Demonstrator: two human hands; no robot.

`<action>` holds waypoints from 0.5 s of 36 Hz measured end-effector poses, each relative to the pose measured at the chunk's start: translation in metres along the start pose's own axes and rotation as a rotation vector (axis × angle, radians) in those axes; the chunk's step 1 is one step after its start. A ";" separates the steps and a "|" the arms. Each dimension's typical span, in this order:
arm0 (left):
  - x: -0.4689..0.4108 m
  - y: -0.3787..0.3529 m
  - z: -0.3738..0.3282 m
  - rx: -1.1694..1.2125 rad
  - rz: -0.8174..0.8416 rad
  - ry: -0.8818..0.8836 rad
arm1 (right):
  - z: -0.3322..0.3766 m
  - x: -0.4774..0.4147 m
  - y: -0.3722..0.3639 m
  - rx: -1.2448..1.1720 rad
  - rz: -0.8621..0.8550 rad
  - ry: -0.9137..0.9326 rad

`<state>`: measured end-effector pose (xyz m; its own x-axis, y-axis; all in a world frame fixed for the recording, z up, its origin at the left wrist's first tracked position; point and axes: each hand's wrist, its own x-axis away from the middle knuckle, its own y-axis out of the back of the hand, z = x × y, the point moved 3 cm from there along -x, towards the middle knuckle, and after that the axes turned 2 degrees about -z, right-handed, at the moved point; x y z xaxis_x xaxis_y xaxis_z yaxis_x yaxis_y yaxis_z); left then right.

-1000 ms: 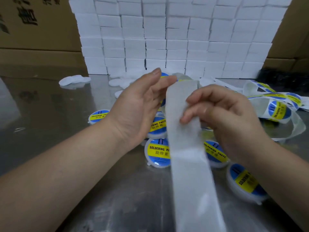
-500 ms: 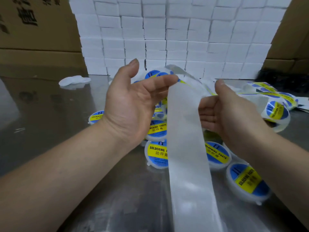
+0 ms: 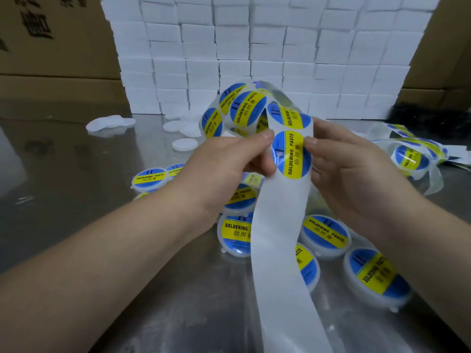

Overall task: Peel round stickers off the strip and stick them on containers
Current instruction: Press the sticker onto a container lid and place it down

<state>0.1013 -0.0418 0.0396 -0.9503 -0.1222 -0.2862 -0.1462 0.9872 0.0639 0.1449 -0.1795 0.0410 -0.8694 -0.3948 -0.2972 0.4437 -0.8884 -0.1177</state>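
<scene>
A white backing strip [image 3: 277,230] runs from the frame's bottom up between my hands and curls over at the top, carrying several round blue-and-yellow "SOLDERING PASTE" stickers. My left hand [image 3: 229,169] pinches the strip's left edge beside the nearest sticker [image 3: 290,155]. My right hand [image 3: 349,171] pinches the right edge of that sticker with thumb and fingers. Below the hands, several round white containers [image 3: 325,235] with stickers on their lids lie on the metal table [image 3: 102,200].
Unlabelled white lids [image 3: 184,143] lie further back, with another pile [image 3: 109,123] at the left. A wall of stacked white boxes [image 3: 254,47] closes the back, flanked by cardboard cartons [image 3: 51,34]. Used strip with stickers [image 3: 410,156] lies at the right.
The strip has been flipped so its sticker side faces me. Both hands have risen and closed in from open to pinch the strip at the nearest sticker.
</scene>
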 end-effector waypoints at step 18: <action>-0.013 0.010 0.006 0.147 -0.103 0.108 | 0.000 0.002 0.003 0.254 -0.071 0.044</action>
<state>0.1134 -0.0293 0.0384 -0.9575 -0.2259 -0.1794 -0.2101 0.9723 -0.1027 0.1445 -0.1830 0.0397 -0.8837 -0.3235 -0.3382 0.3080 -0.9461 0.1003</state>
